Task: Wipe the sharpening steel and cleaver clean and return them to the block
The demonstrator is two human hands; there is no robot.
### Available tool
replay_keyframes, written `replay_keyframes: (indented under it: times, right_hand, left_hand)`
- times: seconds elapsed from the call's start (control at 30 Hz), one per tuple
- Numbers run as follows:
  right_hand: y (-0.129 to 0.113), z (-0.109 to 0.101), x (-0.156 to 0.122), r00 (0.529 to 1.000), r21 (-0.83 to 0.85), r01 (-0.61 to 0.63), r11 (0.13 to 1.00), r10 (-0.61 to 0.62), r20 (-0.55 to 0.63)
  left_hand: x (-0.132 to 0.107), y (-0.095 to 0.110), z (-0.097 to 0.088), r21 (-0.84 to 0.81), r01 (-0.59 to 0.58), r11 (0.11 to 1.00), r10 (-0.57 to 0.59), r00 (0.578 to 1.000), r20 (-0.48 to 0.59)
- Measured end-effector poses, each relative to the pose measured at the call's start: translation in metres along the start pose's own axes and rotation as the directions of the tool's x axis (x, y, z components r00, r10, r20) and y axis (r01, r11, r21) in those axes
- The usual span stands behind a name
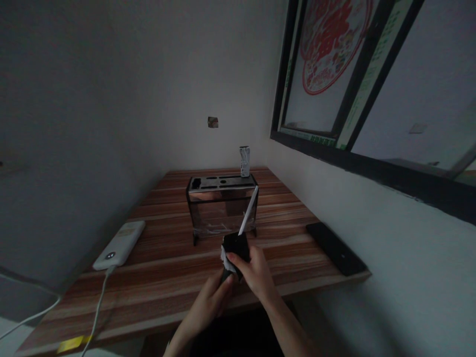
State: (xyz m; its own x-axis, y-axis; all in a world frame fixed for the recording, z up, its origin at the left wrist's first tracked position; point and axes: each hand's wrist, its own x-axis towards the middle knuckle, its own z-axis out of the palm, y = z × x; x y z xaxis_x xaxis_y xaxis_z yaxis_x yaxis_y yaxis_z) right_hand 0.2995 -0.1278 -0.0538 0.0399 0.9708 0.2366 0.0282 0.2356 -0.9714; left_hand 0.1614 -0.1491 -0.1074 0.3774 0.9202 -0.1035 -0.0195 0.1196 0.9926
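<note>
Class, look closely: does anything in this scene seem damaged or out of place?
Two things, perhaps. The pale upright object on the right end of the rack has crumpled-looking, uneven sides. On the back wall, a small rough-edged patch breaks the otherwise plain surface, possibly an uncovered recess.

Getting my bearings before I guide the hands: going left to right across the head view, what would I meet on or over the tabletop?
Yellow tag → white power bank → left hand → right hand → flat black device.
</note>
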Motion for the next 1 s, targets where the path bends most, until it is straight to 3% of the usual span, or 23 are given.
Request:
replay_keyframes:
  times: [0.3, 0.53, 0.73, 0.87, 1.0]
  right_hand:
    - [0.003, -0.004, -0.005, 1.000, 0.022, -0.020, 1.000, 0.020, -0.002]
    - [-0.001, -0.012, -0.002, 1.000, 0.083, -0.014, 0.996, 0.016, -0.022]
    - [-0.010, -0.027, 0.011, 0.993, 0.076, 0.024, 0.997, -0.015, -0.113]
    - [-0.016, -0.041, 0.022, 0.994, 0.102, 0.063, 0.993, -0.054, -0.090]
    - [-0.022, -0.056, 0.035, 0.981, 0.090, 0.124, 0.988, -0.108, -0.164]
  left_hand:
    - [0.001, -0.010, -0.004, 0.035, 0.009, 0.999, -0.006, 0.997, -0.077]
    - [0.001, -0.002, 0.000, 0.088, 0.019, 0.996, -0.019, 1.000, -0.003]
    - [-0.001, -0.008, -0.004, 0.156, 0.060, 0.986, -0.054, 0.997, -0.048]
    - [-0.002, -0.012, -0.006, 0.170, 0.020, 0.985, -0.009, 0.998, -0.065]
    - [-0.004, -0.008, -0.005, 0.213, -0.007, 0.977, 0.020, 0.998, -0.061]
